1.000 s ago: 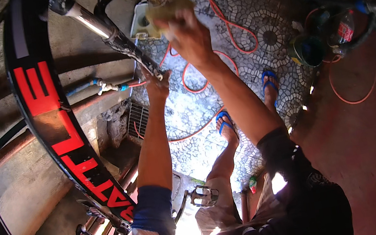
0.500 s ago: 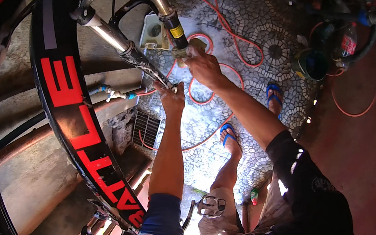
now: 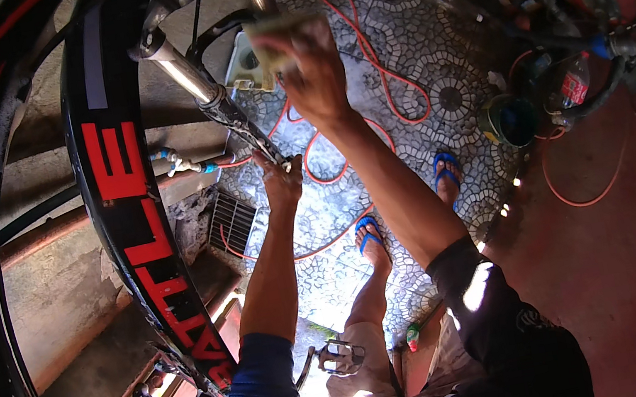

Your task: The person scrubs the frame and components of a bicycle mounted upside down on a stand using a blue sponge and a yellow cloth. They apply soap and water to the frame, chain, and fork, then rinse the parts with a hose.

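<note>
With our left hand [image 3: 281, 181], fingers curled closed, we grip the lower end of a bicycle fork [image 3: 184, 71], whose polished cylindrical tubes enter dark lower legs. With our right hand [image 3: 317, 89], fingers bent, we clasp a yellowish, block-shaped sponge [image 3: 319, 27] at the second fork leg; blur hides its fine texture. The fork slants above a mosaic-patterned floor [image 3: 447, 17]. Beside it stands a broad black frame tube [image 3: 97, 92]; a thin, flexible orange hose [image 3: 428, 98] lies looped.

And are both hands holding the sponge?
No, only the right hand holds the sponge; the left hand grips a fork leg.
</note>
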Demonstrator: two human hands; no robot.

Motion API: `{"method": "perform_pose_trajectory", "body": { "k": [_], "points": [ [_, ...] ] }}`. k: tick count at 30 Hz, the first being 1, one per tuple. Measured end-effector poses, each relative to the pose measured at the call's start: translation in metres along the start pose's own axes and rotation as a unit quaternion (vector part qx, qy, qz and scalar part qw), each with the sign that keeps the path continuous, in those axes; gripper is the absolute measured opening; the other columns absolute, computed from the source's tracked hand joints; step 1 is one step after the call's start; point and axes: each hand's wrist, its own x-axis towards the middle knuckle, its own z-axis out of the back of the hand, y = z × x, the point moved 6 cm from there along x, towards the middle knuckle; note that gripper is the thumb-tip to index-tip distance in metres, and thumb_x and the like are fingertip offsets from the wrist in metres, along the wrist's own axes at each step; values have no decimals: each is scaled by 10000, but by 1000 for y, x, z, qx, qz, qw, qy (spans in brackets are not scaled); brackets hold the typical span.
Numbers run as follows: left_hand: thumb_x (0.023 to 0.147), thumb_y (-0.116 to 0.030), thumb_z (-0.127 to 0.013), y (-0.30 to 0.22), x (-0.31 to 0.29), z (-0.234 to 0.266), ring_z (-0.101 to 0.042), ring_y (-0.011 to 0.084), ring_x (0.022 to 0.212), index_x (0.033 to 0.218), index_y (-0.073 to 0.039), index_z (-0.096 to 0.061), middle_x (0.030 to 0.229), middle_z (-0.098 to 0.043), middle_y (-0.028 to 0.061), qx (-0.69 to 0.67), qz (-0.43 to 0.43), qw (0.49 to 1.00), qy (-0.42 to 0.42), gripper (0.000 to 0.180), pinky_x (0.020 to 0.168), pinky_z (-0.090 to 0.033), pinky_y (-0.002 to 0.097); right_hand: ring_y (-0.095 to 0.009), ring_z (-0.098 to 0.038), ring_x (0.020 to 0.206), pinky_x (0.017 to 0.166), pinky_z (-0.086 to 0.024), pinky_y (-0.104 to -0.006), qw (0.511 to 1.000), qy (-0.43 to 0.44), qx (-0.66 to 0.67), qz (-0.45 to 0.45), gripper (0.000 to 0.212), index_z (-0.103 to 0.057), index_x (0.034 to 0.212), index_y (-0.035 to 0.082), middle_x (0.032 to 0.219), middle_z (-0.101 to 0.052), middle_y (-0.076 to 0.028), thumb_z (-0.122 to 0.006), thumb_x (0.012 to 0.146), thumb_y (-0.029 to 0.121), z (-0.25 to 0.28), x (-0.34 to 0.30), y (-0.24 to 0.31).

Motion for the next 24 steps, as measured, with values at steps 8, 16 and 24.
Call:
{"method": "perform_pose_trajectory", "body": {
  "k": [8, 16, 24],
  "points": [
    [882, -313, -752, 10, -4, 6, -667, 488, 1048, 1544, 82, 56, 1190, -631, 376, -22, 47, 999, 17, 1117, 872, -542, 475, -286, -567, 1057, 924, -476, -425, 956, 238, -157, -69, 584, -734, 1163, 252, 1050, -595, -85, -754, 640, -8, -5, -3, -13],
    [877, -301, -754, 7, -8, 9, -683, 480, 1004, 1544, 81, 44, 1111, -675, 341, 17, 72, 997, 31, 1107, 845, -543, 482, -248, -627, 1034, 950, -493, -365, 949, 36, 249, -188, 455, -603, 1232, 36, 1123, -647, -119, -487, 810, -88, -13, 35, -36],
    [903, -257, -730, -19, -19, 11, -700, 454, 926, 1544, 17, 29, 1003, -702, 303, -5, 87, 996, 4, 1031, 812, -539, 486, -89, -579, 799, 678, -470, -243, 886, 261, 283, -258, 291, -626, 1225, 88, 956, -651, -23, -541, 946, 76, -31, 58, -54]
  ]
}}
